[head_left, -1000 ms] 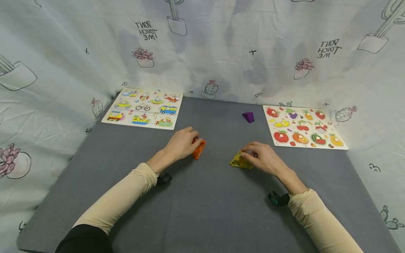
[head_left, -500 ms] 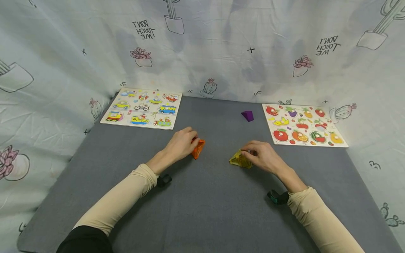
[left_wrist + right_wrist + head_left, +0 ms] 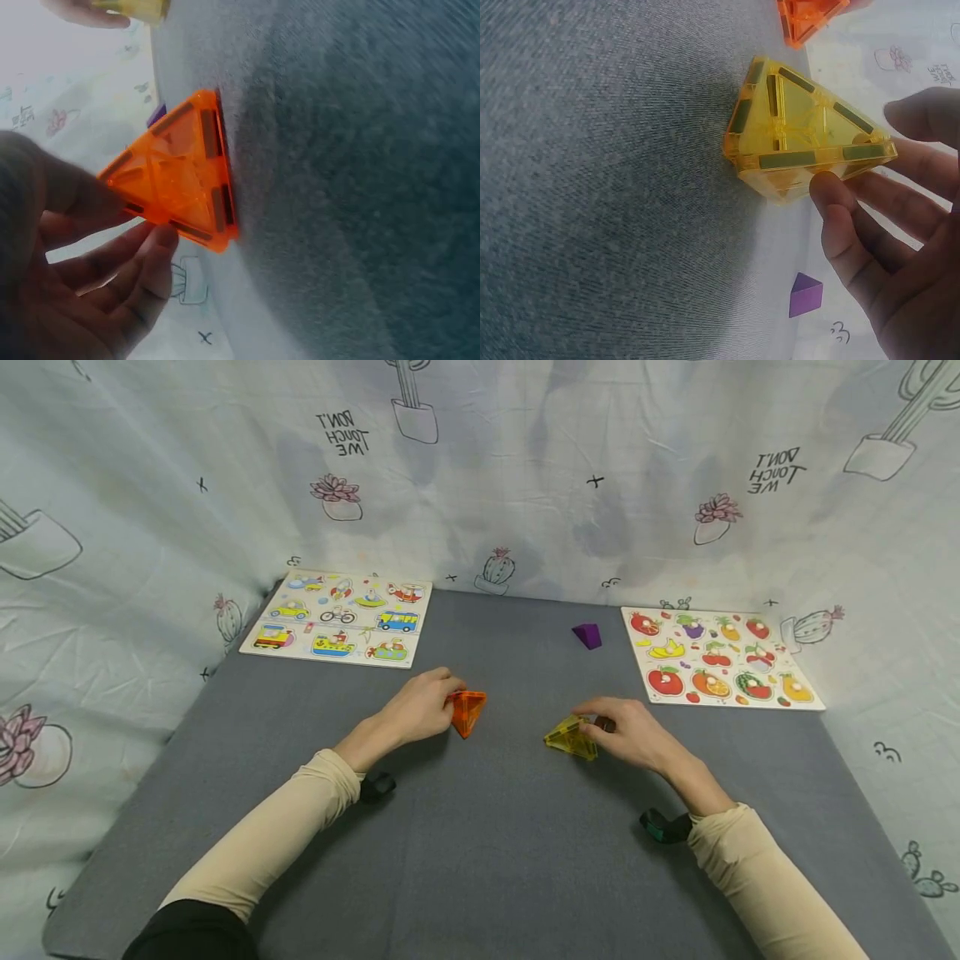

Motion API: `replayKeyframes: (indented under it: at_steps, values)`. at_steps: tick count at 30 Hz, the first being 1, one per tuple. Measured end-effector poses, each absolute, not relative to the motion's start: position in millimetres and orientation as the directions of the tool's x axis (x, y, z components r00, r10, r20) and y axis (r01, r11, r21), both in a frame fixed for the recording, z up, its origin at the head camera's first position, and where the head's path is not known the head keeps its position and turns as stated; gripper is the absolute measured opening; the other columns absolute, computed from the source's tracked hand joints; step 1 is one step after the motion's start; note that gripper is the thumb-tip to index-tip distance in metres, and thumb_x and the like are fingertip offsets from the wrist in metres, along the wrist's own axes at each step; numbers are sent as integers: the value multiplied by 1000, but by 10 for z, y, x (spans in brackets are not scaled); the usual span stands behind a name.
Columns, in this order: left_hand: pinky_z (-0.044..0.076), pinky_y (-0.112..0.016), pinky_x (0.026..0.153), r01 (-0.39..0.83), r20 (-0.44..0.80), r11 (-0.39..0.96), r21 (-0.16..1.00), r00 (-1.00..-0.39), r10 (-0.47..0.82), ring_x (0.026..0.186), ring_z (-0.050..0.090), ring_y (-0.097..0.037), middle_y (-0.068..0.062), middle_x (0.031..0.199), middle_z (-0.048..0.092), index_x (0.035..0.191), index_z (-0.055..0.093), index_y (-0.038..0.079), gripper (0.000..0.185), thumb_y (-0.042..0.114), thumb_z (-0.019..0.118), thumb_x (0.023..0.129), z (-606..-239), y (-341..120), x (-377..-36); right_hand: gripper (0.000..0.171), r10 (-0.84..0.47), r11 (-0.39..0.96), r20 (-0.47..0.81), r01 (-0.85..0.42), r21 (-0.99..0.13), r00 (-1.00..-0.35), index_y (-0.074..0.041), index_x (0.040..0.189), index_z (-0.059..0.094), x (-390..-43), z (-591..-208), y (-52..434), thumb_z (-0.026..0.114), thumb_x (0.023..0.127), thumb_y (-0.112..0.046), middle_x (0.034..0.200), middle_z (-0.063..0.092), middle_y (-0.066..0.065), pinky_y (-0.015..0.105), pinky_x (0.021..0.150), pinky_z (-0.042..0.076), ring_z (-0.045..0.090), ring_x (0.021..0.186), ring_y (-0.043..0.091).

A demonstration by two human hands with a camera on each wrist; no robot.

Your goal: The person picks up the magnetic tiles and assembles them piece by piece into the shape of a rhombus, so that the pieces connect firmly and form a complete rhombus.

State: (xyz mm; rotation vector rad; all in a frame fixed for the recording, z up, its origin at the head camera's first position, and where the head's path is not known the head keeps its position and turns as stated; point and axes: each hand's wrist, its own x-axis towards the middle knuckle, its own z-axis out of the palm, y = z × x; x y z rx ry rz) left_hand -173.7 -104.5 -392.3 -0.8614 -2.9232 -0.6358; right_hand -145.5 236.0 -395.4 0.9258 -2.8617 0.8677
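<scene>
An orange pyramid of triangular magnetic tiles [image 3: 468, 713] rests on the grey table. My left hand [image 3: 422, 706] pinches its upper part, with fingertips along the edge of the orange pyramid [image 3: 176, 176] in the left wrist view. To the right, a yellow pyramid of magnetic tiles [image 3: 572, 739] also rests on the table. My right hand [image 3: 626, 735] is beside it. In the right wrist view, a fingertip touches the lower side of the yellow pyramid [image 3: 810, 127], while the thumb [image 3: 922, 112] stands apart from it.
A purple wedge-shaped block [image 3: 588, 636] lies farther back. At the back left is a vehicle puzzle board [image 3: 341, 618], and at the back right a fruit puzzle board [image 3: 720, 660]. A printed white curtain [image 3: 480, 468] hangs behind the table [image 3: 465, 860].
My left hand has shifted slightly left, so more of the orange pyramid shows. My right hand's fingers have loosened at the yellow pyramid. Both pyramids stay in place.
</scene>
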Motion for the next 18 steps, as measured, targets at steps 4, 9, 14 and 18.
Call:
replayKeyframes:
  at_steps: [4, 9, 14, 18]
  values:
    - [54, -37, 80, 539, 114, 757, 370, -835, 539, 94, 63, -23, -12, 110, 67, 118, 68, 2, 35, 2, 56, 85, -3947, -1082, -1741, 21, -543, 666, 179, -550, -503, -821, -11, 112, 73, -1460, -3953, 2363, 63, 95, -14, 107, 73, 5, 28, 68, 52, 60, 79, 6]
    - [53, -38, 82, 550, 100, 747, 374, -825, 557, 95, 62, -23, -13, 113, 66, 120, 66, 2, 34, 4, 61, 86, -3949, -1101, -1744, 17, -508, 665, 173, -512, -543, -844, -8, 107, 73, -1465, -3961, 2346, 65, 94, -14, 106, 72, 9, 22, 64, 53, 66, 77, 9]
    - [53, -40, 87, 555, 97, 739, 383, -820, 565, 99, 62, -24, -12, 113, 66, 119, 67, 3, 32, 9, 68, 88, -3944, -1092, -1741, 19, -466, 663, 123, -437, -608, -876, -6, 105, 73, -1465, -3959, 2320, 69, 92, -19, 102, 71, 11, 21, 58, 53, 69, 70, 13]
    - [52, -40, 89, 556, 90, 737, 383, -817, 569, 100, 62, -25, -10, 112, 66, 118, 67, 5, 32, 15, 72, 88, -3951, -1066, -1721, 20, -443, 672, 105, -407, -618, -890, -7, 101, 72, -1463, -3955, 2306, 72, 90, -23, 95, 71, 9, 21, 56, 51, 68, 68, 13]
